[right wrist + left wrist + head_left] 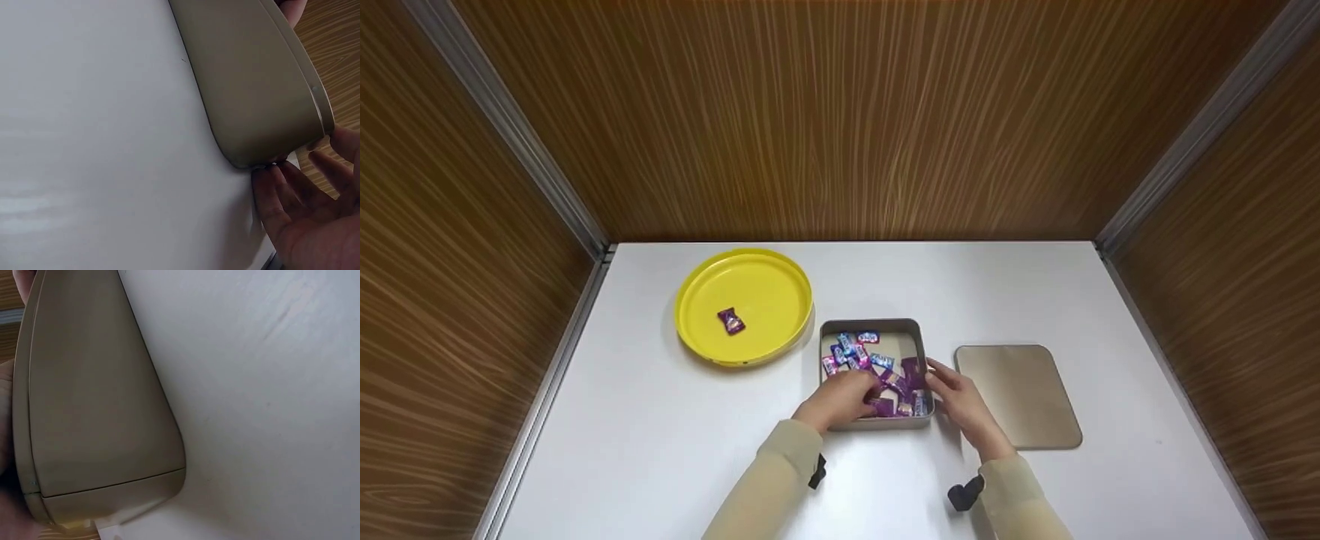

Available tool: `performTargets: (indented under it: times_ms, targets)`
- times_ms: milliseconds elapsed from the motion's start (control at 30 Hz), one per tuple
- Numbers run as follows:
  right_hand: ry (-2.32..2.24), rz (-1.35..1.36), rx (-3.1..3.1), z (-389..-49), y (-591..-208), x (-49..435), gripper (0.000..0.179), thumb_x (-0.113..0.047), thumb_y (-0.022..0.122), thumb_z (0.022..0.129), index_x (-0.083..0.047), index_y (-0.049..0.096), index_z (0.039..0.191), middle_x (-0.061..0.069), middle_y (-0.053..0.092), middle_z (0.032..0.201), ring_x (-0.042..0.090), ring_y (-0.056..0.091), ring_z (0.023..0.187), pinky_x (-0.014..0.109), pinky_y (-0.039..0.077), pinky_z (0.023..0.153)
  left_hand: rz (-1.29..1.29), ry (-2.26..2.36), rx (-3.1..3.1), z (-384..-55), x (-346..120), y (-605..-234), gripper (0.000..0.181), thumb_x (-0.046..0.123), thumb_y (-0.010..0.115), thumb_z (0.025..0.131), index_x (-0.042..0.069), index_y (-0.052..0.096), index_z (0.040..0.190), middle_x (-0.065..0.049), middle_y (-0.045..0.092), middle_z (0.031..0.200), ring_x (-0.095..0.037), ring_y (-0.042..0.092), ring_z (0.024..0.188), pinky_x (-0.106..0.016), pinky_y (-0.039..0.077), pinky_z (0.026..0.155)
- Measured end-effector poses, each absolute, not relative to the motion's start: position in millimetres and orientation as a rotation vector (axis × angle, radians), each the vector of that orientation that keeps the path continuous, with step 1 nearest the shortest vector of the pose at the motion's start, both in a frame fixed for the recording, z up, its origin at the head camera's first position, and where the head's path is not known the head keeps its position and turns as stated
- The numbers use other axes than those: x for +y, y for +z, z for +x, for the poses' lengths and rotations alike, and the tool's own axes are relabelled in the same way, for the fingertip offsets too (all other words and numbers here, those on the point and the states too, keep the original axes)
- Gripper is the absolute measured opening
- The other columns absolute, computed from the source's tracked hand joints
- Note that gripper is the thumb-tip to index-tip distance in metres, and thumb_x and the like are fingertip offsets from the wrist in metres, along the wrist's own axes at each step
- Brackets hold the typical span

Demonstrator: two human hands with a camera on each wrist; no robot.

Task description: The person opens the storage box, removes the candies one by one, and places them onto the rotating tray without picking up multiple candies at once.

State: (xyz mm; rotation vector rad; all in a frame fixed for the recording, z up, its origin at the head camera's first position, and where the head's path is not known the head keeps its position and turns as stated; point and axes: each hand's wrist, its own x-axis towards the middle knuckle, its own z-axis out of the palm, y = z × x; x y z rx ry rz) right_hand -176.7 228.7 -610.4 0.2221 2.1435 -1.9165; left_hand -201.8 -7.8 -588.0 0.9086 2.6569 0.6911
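A square metal tin [877, 424] holds several small wrapped candies [883, 361] in purple, blue and pink. My left hand [840, 397] reaches over its near left edge, with bent fingers down among the candies; whether they pinch one is hidden. In the left wrist view, the tin's outer wall [101, 394] covers most of that hand. My right hand [962, 401] rests against the tin's right side. From the right wrist, its fairly straight fingers [270, 205] touch the low part of the wall, with the thumb up by the rim.
A round yellow tray [772, 300] stands at the back left, with one purple-wrapped candy [731, 321] on it. Right of the tin lies a flat metal lid [1020, 397]. Wood-grain panels [840, 120] enclose the white table [660, 442] at the back and both sides.
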Motion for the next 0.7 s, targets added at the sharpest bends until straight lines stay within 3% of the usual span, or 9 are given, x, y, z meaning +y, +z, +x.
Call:
performTargets:
  times_ms: [267,433,700]
  targets:
    - [-1.948,0.194,2.164,-175.6,-610.1,228.7,0.048,-0.011,0.052,0.102,-0.002,0.041,0.147,0.028,0.046,0.142,0.041,0.046,0.13,0.05,0.041,0.103,0.876,0.823,2.708,-202.1,-12.9,-582.4,0.018,0.023,0.076,0.086,0.013,0.072,0.101,0.005,0.067,0.093,-0.012,0.061,0.086,-0.029,0.051,0.082]
    - [-1.939,0.205,2.147,-172.4,-598.1,226.7,0.049,-0.004,0.049,0.099,0.001,0.04,0.147,0.03,0.048,0.138,0.043,0.048,0.127,0.052,0.041,0.103,0.834,0.953,2.721,-202.9,-23.7,-572.7,0.018,0.024,0.075,0.087,0.014,0.073,0.103,0.006,0.066,0.093,-0.01,0.06,0.085,-0.029,0.051,0.08]
    - [-1.908,0.232,2.185,-174.1,-603.8,225.7,0.048,-0.005,0.05,0.099,-0.002,0.043,0.146,0.027,0.049,0.138,0.042,0.048,0.127,0.053,0.041,0.103,0.653,1.173,2.758,-206.8,-58.0,-559.9,0.016,0.021,0.074,0.088,0.012,0.071,0.102,0.002,0.065,0.094,-0.014,0.061,0.085,-0.031,0.053,0.078]
